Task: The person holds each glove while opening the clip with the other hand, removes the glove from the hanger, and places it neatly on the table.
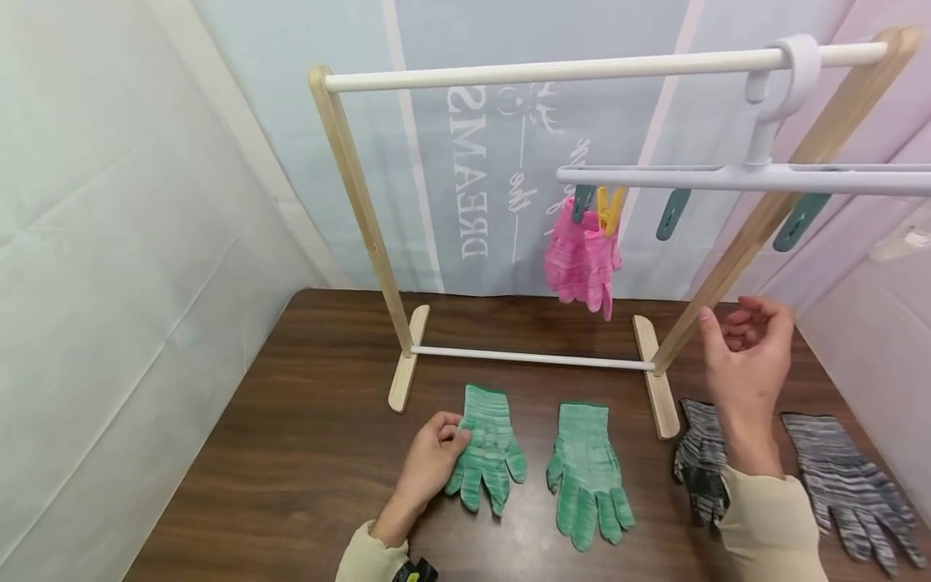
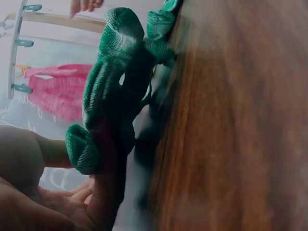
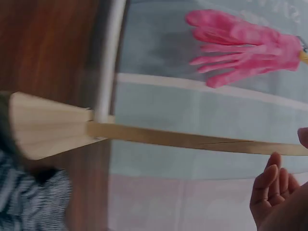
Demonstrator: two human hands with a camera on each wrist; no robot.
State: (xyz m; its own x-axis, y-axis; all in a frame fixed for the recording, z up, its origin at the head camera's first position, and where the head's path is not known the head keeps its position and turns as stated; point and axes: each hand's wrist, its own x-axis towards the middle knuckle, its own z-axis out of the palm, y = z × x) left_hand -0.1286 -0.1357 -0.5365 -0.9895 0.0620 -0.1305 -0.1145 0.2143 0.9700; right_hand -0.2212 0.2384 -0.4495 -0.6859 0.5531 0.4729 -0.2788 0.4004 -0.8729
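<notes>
My left hand [image 1: 425, 461] pinches the side edge of the left green knitted glove [image 1: 486, 436]. In the left wrist view, the thumb is over that green glove [image 2: 98, 86] and fingers are beneath it; part of the glove is raised off the table. A second green glove [image 1: 587, 477] lies flat to its right. My right hand [image 1: 751, 356] is raised beside the rack's right post [image 1: 727, 267], fingers loosely curled, holding nothing. Pink gloves [image 1: 575, 255] hang from a white hanger [image 1: 655, 176] by a teal clip [image 1: 582, 202] and a yellow clip [image 1: 609, 212].
The wooden rack has a white top rail [image 1: 545, 73] and a white lower bar [image 1: 531, 356]. A grey striped glove [image 1: 847, 477] lies at the table's right, and another grey glove [image 1: 700, 440] is partly hidden by my right forearm. Two more teal clips [image 1: 673, 214] hang unused.
</notes>
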